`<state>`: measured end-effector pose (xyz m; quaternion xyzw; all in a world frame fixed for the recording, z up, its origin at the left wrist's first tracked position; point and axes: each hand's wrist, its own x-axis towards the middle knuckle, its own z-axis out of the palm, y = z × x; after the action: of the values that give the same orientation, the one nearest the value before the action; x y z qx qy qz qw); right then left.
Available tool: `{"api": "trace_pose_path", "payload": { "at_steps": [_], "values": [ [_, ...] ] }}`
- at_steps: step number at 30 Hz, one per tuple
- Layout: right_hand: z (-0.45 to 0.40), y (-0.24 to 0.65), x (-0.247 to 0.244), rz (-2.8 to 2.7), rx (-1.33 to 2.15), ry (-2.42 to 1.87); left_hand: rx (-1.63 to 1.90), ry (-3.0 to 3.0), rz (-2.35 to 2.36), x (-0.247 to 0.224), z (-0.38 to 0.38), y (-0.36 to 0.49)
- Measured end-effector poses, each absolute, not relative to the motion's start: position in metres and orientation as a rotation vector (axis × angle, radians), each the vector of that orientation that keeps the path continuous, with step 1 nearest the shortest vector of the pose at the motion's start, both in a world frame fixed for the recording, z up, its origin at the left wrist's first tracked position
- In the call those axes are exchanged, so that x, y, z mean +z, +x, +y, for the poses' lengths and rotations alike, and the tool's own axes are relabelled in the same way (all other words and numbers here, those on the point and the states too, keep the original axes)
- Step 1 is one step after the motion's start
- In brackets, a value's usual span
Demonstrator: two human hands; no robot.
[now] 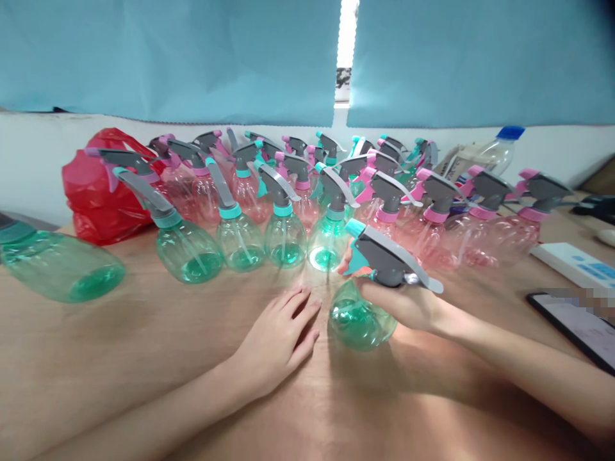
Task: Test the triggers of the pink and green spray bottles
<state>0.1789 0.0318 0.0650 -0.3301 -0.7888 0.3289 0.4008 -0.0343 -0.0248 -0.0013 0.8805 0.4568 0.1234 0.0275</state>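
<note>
Here, your right hand [407, 302] grips one green sprayer [362, 323]; your left hand [278, 336] has fingers extended; four green bottles [243, 242] stand at eleven o'clock.

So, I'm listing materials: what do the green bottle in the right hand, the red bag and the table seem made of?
Green bottle: likely glossy plastic, see-through with highlights; glass isn't ruled out.
Red bag: probably thin, shiny plastic film, given its crinkles.
Table: smooth wood or wood-look laminate, by its tan, faintly streaked surface.

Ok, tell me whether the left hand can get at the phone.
Probably not directly: the right hand, holding a green spray bottle, and its forearm lie between left hand and phone.
</note>
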Motion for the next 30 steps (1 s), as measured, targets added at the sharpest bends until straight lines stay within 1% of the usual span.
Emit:
{"api": "trace_pose_path", "payload": {
  "at_steps": [4,10,16,23,30],
  "values": [
    [0.031,0.177,0.07,-1.974,0.876,-0.822,0.404,2.719,1.391,-0.004,-0.024,-0.036],
    [0.029,0.173,0.074,-1.961,0.94,-0.656,0.426,2.73,1.388,-0.005,-0.023,-0.036],
    [0.03,0.174,0.07,-1.97,0.876,-0.683,0.412,2.726,1.382,-0.004,-0.024,-0.036],
    [0.028,0.171,0.077,-1.962,0.909,-0.657,0.401,2.715,1.398,-0.001,-0.024,-0.035],
    [0.03,0.174,0.072,-1.967,0.897,-0.654,0.4,2.72,1.387,-0.002,-0.023,-0.035]
  ]
}}
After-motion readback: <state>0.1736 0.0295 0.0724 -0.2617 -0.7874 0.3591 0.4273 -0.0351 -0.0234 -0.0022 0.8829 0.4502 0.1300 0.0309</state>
